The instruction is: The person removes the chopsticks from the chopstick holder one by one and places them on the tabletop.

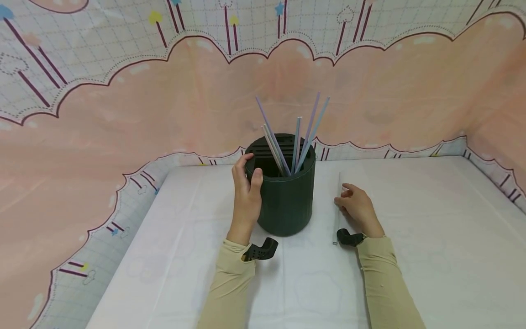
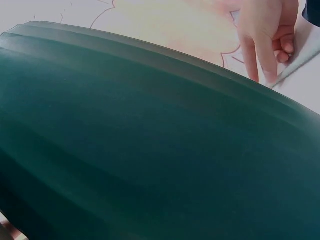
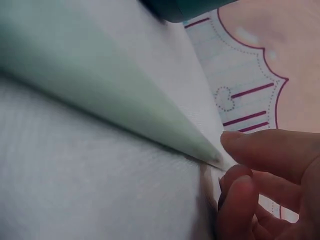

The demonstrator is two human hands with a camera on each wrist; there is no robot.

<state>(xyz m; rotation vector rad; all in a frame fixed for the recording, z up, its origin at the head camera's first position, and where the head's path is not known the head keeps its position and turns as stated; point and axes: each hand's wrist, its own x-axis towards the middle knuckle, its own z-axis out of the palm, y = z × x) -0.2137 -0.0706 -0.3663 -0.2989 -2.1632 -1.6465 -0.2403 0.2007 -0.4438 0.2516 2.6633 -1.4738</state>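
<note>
A dark green round bin (image 1: 285, 205) stands on the white-covered table. My left hand (image 1: 246, 196) grips its left side at the rim, thumb toward me. Several thin straws (image 1: 308, 137), purple, blue and pale, lean inside it. To the bin's right a pale translucent straw (image 1: 336, 224) lies lengthwise, and my right hand (image 1: 359, 208) pinches at its middle with thumb and forefinger. In the right wrist view this straw (image 3: 115, 95) looks pale green and runs to the fingertips. The bin's wall (image 2: 150, 140) fills most of the left wrist view, hiding most of the left hand.
The white table cover (image 1: 431, 237) spreads out on both sides of the bin. Behind it hangs a peach and white patterned cloth (image 1: 390, 100), which also borders the table's left and right sides. Each wrist wears a black camera mount (image 1: 263, 249).
</note>
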